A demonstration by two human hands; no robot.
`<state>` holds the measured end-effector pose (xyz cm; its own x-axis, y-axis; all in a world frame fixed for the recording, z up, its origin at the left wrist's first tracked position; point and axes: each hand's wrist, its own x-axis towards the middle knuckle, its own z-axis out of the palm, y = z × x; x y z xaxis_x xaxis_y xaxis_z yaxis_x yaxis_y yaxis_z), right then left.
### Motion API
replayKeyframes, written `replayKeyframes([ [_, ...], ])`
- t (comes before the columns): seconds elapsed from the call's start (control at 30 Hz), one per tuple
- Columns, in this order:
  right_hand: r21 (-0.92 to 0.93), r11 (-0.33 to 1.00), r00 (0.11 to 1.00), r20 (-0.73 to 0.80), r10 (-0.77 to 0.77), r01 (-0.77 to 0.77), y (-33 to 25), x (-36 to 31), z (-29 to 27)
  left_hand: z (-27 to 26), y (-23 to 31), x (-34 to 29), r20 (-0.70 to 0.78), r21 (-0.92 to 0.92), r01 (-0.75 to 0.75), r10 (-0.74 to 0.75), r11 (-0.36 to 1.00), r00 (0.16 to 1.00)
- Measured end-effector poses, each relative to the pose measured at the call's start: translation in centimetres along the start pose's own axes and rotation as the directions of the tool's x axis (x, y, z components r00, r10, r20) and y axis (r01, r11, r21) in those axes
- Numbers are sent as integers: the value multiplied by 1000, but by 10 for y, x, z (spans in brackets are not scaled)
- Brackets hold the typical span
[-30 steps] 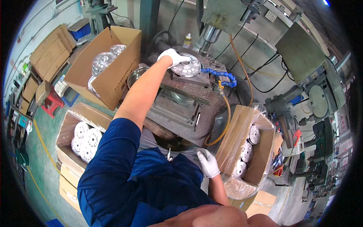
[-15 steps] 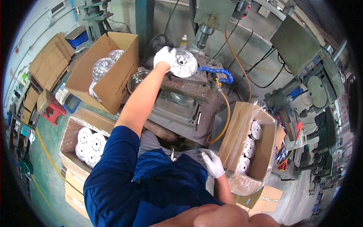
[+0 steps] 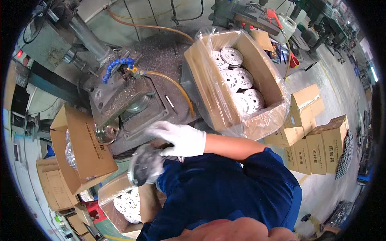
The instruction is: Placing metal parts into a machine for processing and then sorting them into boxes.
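Observation:
A round silver metal disc [image 3: 138, 166], smeared by motion, is in front of my body at the left. My gloved left hand [image 3: 157, 172] grips it, with the fingers partly hidden and blurred. My right hand [image 3: 183, 139], in a white glove, reaches across from the right just above the disc. Its fingers are stretched out and hold nothing; the thumb comes close to the disc, and I cannot tell if it touches. Beyond the hands stands the machine bed [image 3: 150, 114], littered with metal chips, with a blue jointed coolant hose [image 3: 116, 66] over it.
A plastic-lined carton [image 3: 225, 108] with several discs stands at the right. Another carton [image 3: 86, 148] with discs is at the left, and a lower carton [image 3: 108, 190] holds several more. A metal bowl [image 3: 107, 134] sits beside the machine. Closed cartons [image 3: 315, 150] stand far right.
The view has swung to the right. My left hand has brought the disc from the machine back toward my body. My right hand has come from my lap across toward the disc.

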<state>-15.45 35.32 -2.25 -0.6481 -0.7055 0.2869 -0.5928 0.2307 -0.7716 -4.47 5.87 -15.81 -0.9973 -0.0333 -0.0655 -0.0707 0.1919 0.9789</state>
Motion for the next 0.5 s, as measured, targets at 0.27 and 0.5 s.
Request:
replayKeyframes([
  [0.27,222,892,890,-151,429,-393,83,-68,-135,50,70,31,314,-438,531,-430,725,846],
  [0.5,957,202,-42,-215,976,-209,267,-164,-210,-25,77,12,-66,-504,373,-466,779,883],
])
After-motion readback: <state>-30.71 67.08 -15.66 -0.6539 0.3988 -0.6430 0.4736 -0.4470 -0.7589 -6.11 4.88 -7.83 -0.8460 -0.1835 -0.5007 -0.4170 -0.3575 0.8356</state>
